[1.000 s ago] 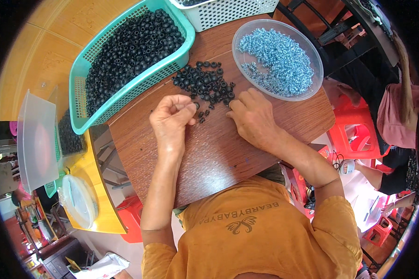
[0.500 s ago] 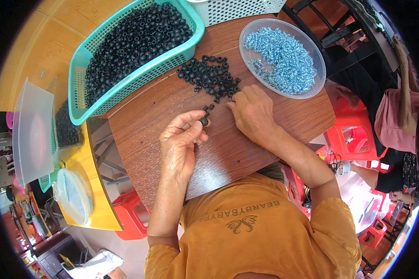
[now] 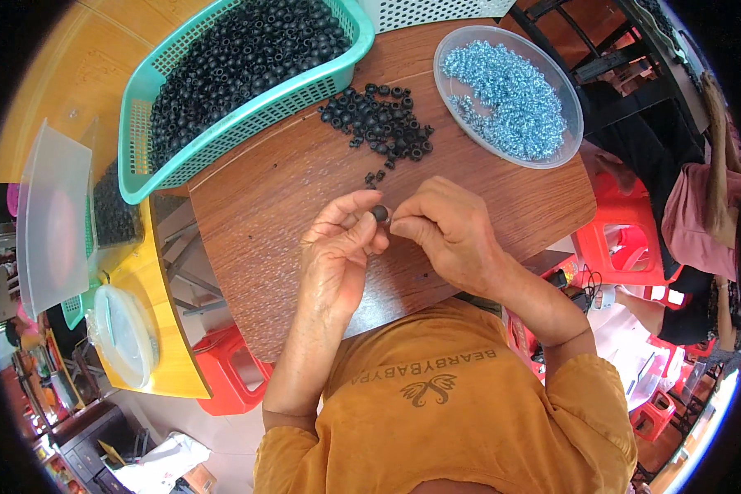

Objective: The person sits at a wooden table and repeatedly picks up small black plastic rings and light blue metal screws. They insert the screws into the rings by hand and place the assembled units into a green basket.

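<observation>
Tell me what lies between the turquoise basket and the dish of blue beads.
In the head view, a loose pile of black beads lies between them on the brown tabletop.

Wood-grain table [image 3: 255, 206] here: loose black beads [image 3: 379, 119] mid-top, clear round dish [image 3: 575, 115] right, teal basket [image 3: 360, 41] far-left edge.
</observation>
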`<state>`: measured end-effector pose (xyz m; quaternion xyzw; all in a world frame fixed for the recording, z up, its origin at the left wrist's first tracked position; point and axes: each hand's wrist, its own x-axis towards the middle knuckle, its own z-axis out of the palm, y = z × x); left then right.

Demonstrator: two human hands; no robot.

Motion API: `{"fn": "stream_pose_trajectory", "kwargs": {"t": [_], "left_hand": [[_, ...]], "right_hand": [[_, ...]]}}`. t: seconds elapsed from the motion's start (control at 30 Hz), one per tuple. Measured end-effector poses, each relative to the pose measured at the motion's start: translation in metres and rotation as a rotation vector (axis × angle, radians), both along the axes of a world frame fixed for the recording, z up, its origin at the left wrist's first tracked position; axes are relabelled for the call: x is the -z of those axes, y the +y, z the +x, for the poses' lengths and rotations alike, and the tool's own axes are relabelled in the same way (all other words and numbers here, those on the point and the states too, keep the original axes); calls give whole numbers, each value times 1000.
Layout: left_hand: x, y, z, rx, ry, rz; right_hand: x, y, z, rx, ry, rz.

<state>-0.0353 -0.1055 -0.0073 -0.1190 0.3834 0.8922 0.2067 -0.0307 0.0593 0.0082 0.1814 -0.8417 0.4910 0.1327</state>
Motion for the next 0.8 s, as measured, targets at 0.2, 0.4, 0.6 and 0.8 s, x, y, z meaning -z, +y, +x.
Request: {"fn": "stream_pose_trajectory", "kwargs": {"t": [0.2,0.4,0.6,0.8], "left_hand": [[-12,5,6,-26,174,-247],[-9,-5,-1,32,12,-120],[10,-10,2,94,-27,89],[7,-4,3,8,15,-9]], "right_hand": [[1,1,0,-24,-66,4],[-5,2,1,-44,-277,-133],[-8,3,3,-60,-505,-221],[-12,0,1,-85,-544,-243]]}}
